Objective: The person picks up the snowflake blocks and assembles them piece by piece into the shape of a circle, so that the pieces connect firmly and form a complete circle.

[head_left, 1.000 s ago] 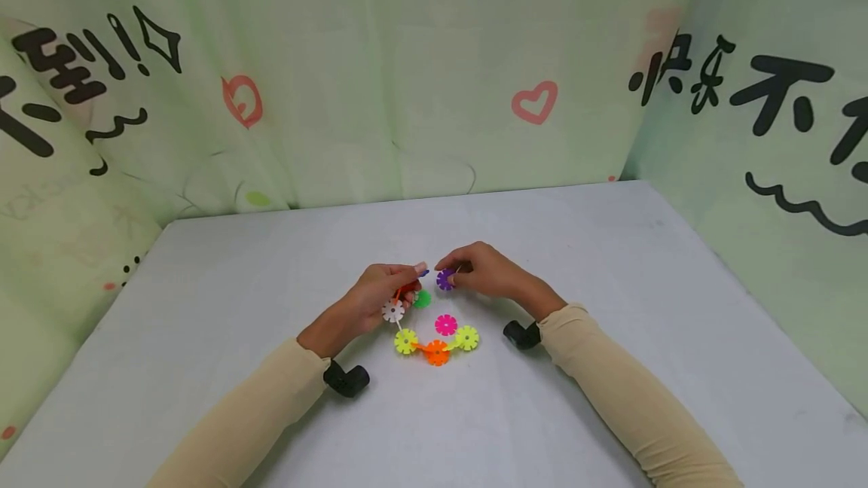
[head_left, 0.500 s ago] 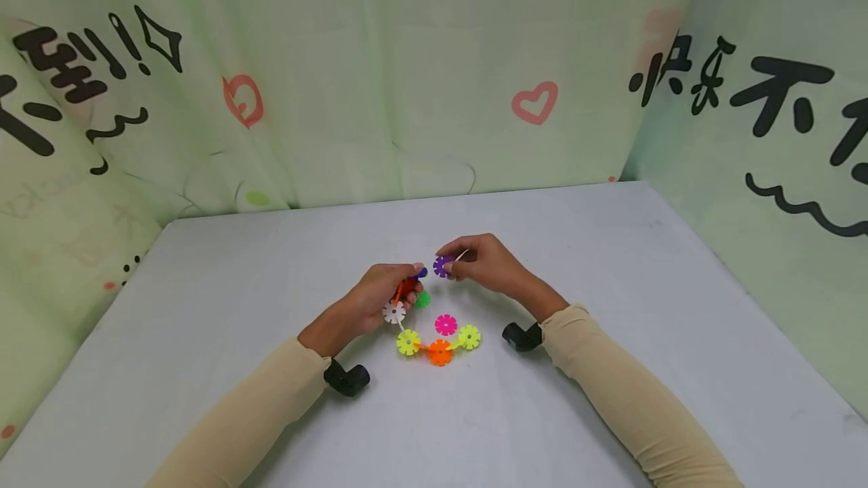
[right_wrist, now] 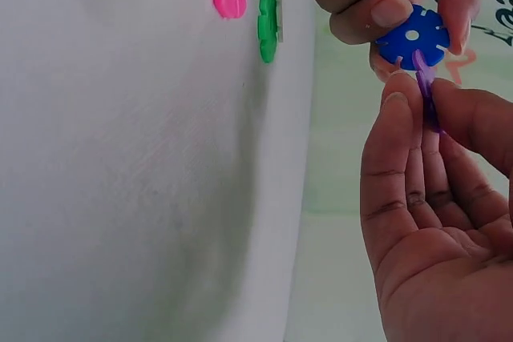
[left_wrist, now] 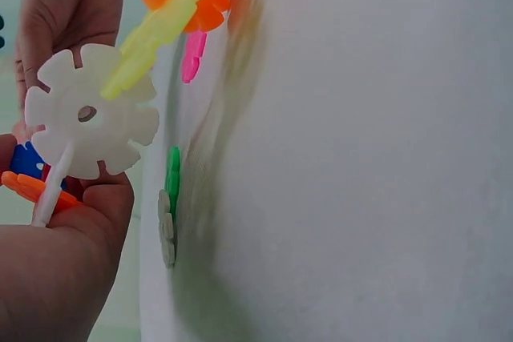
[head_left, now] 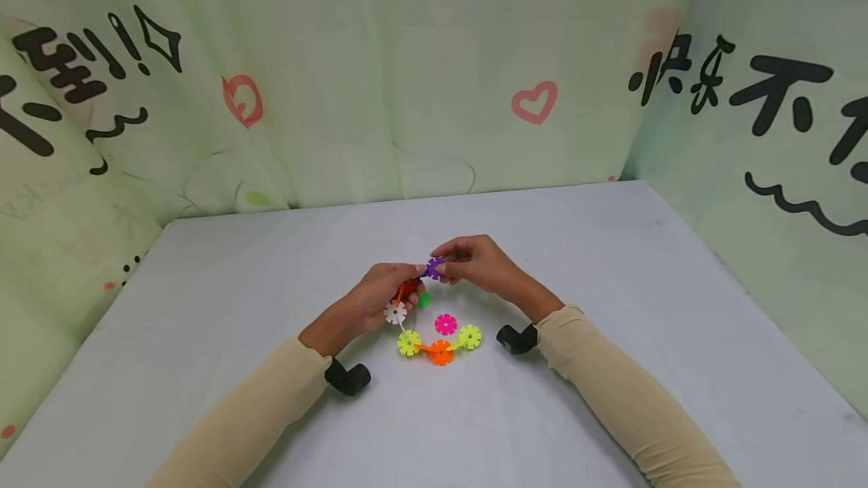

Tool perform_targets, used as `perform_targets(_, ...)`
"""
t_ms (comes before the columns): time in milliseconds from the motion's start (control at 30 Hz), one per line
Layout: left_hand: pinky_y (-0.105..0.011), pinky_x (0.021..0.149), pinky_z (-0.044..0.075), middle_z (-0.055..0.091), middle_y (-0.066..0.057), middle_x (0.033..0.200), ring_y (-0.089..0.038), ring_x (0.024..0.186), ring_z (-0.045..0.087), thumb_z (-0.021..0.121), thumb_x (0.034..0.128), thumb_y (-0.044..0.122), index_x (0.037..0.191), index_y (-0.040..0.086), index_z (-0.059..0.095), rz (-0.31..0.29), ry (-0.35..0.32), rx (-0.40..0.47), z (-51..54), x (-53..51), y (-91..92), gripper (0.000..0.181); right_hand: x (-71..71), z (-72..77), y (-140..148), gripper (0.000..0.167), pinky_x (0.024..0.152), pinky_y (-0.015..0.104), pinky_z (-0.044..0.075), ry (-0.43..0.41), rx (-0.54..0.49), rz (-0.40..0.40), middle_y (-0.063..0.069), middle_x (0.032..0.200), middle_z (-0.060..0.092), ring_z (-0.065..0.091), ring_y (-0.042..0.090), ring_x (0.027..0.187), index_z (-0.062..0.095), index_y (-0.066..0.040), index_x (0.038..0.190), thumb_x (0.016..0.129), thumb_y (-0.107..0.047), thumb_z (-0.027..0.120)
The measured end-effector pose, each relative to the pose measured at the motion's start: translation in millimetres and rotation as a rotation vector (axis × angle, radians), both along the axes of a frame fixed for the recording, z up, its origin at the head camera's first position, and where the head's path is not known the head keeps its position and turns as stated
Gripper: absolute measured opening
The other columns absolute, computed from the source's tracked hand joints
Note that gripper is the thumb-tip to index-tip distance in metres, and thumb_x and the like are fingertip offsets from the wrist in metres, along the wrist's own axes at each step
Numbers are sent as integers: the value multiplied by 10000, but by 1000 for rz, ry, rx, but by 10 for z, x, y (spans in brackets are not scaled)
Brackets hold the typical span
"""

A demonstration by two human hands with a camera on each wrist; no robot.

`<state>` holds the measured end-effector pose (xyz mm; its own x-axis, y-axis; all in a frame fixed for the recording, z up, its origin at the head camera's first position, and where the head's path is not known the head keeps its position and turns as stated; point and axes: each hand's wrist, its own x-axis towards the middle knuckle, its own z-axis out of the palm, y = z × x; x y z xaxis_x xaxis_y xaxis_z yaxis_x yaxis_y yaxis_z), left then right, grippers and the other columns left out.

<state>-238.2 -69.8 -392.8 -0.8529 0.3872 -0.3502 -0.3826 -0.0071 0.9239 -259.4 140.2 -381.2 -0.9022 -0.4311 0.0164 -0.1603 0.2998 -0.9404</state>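
My left hand (head_left: 373,294) pinches a blue slotted disc (right_wrist: 433,28) between thumb and fingers. The blue disc is at one end of a chain of interlocked flower-shaped plastic discs: red and orange partly hidden by the hand, then a white disc (left_wrist: 56,114), a yellow disc (head_left: 408,343), an orange disc (head_left: 441,353) and another yellow disc (head_left: 470,337). My right hand (head_left: 481,266) pinches a purple disc (head_left: 435,269) between thumb and index finger. Its edge meets the rim of the blue disc, roughly crosswise; how deep the slots engage cannot be told.
Loose on the white table (head_left: 576,247) lie a pink disc (head_left: 445,324) and a green disc (head_left: 423,300), with a greyish disc (left_wrist: 166,230) beside the green one. Printed curtains (head_left: 441,59) stand behind the table.
The purple disc in my right hand first rose a little, then moved left until it met the blue disc. My left hand stayed nearly still; the chain's lower end shifted slightly right.
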Motion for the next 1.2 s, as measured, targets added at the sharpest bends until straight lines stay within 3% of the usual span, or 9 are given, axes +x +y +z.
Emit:
perform_targets(133,-186,579,467,574,-97,872,-131,635,506,549,1006,252,1156,-62,594,11,6,-15,10,2,-3,352,6,-3,2,240,776,374,557,-20,21,0,111,944,707,684,244,828,678,15,1138,917,-77,671)
perform_targets(333,-192,589,463,578,-91,867,-133,654,505,561,999,256,1110,-40,626,20,3,-39,-8,3,-29,322,20,9,71,364,825,359,536,-64,81,141,120,994,706,668,277,886,610,-37,1309,947,-69,614)
perform_targets(400,-194,589,462,576,-88,859,-134,658,504,562,999,258,1099,-42,628,21,3,-39,-6,7,-35,323,19,6,75,387,811,351,536,-64,95,155,140,970,703,659,268,863,589,-49,1336,949,-61,602)
perform_targets(700,-186,585,460,560,-91,845,-131,644,496,579,993,257,1132,-81,604,28,-9,1,22,15,-45,366,34,3,26,335,758,327,549,-29,42,73,113,947,688,658,272,810,614,1,1279,945,-18,587)
perform_targets(933,-189,571,461,557,-92,834,-130,638,493,578,995,226,1118,-64,597,29,-17,8,3,14,-37,316,42,26,-10,315,760,313,548,-30,70,72,102,975,701,651,215,787,636,5,1258,945,-22,605)
perform_targets(1200,-201,595,465,579,-96,858,-138,657,509,594,983,245,1152,-35,603,35,3,-24,8,32,-30,327,46,-9,52,363,790,375,537,-66,76,93,132,968,681,650,311,847,616,-52,1299,938,-93,636)
